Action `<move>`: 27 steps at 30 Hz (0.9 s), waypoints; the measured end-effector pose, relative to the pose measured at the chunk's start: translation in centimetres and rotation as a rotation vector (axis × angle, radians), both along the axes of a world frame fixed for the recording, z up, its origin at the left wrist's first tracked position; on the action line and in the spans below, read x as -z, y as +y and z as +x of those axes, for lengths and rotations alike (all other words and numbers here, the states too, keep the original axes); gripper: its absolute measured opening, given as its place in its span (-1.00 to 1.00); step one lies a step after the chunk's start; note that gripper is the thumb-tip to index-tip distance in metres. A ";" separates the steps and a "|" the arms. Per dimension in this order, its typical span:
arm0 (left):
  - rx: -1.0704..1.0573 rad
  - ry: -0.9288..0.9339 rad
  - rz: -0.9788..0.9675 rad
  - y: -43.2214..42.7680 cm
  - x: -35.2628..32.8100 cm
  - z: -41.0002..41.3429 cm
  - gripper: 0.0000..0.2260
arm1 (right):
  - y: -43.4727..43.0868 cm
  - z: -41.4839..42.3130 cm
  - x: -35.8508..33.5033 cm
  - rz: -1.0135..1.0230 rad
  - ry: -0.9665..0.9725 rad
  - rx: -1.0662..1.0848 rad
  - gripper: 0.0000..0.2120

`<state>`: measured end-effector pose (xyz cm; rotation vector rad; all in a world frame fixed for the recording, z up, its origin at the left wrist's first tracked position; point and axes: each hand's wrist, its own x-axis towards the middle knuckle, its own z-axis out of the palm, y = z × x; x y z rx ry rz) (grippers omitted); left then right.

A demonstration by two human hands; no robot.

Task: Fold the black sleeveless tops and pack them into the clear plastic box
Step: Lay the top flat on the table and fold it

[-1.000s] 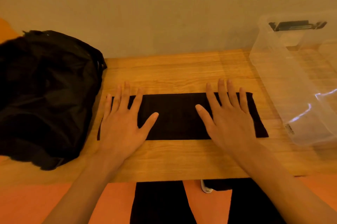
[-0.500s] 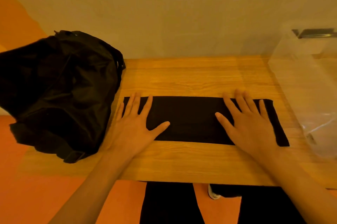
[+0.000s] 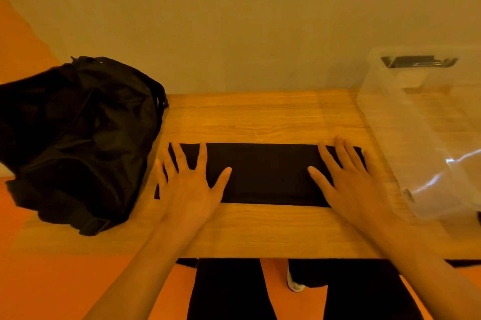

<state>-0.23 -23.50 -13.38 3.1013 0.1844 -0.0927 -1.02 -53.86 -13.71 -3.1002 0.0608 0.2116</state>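
A black sleeveless top (image 3: pixel 268 174), folded into a long flat strip, lies across the middle of the wooden table (image 3: pixel 260 116). My left hand (image 3: pixel 187 184) presses flat on its left end with fingers spread. On the strip's right end my right hand (image 3: pixel 351 181) lies flat, fingers straight. The clear plastic box (image 3: pixel 426 137) stands at the table's right side, just beyond my right hand. A heap of black tops (image 3: pixel 78 135) fills the table's left end.
A plain wall rises right behind the table. A dark handle (image 3: pixel 419 61) shows at the box's far rim. My legs in dark trousers and a white shoe (image 3: pixel 295 284) show below the table's front edge, over an orange floor.
Both hands stay pressed on the strip's ends; the right hand has slid a little toward the right end. The camera view shifted, bringing more of the box and wall back into sight.
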 end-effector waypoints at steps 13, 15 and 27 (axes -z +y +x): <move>0.325 0.017 0.086 -0.5 -0.9 9.5 -0.08 | 0.8 -6.5 -1.9 0.014 -0.110 -0.109 -0.22; 0.246 -0.074 0.097 -2.3 -2.0 9.1 -0.16 | -0.1 -4.3 -2.1 0.022 -0.034 -0.330 -0.24; 0.081 0.087 -0.025 -4.0 1.4 8.4 -0.15 | 0.9 -6.5 0.1 0.082 0.016 -0.338 -0.20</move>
